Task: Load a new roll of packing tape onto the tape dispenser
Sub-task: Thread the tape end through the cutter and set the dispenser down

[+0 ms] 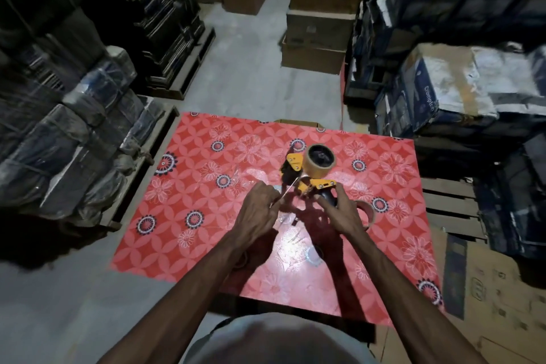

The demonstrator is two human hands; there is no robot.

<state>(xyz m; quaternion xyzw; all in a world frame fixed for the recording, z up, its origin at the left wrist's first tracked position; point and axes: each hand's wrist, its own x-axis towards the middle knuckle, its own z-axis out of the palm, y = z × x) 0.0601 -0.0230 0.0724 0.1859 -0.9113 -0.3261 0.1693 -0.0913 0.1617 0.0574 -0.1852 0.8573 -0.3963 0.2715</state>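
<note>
An orange and black tape dispenser [307, 179] is held over the red flowered table [189, 195]. A brown tape roll [320, 158] sits on its hub at the far end. My right hand [339, 210] grips the dispenser's black handle from the near side. My left hand [260, 210] pinches the thin free end of the tape [288, 190], drawn out from the dispenser's front. A second tape roll [367, 213] lies on the table to the right, partly hidden behind my right hand.
Wrapped dark bundles [68, 142] are stacked to the left and blue boxes [443, 91] to the right. Cardboard cartons [322, 18] stand at the back across a grey floor. Flattened cardboard [496, 289] lies at the right of the table.
</note>
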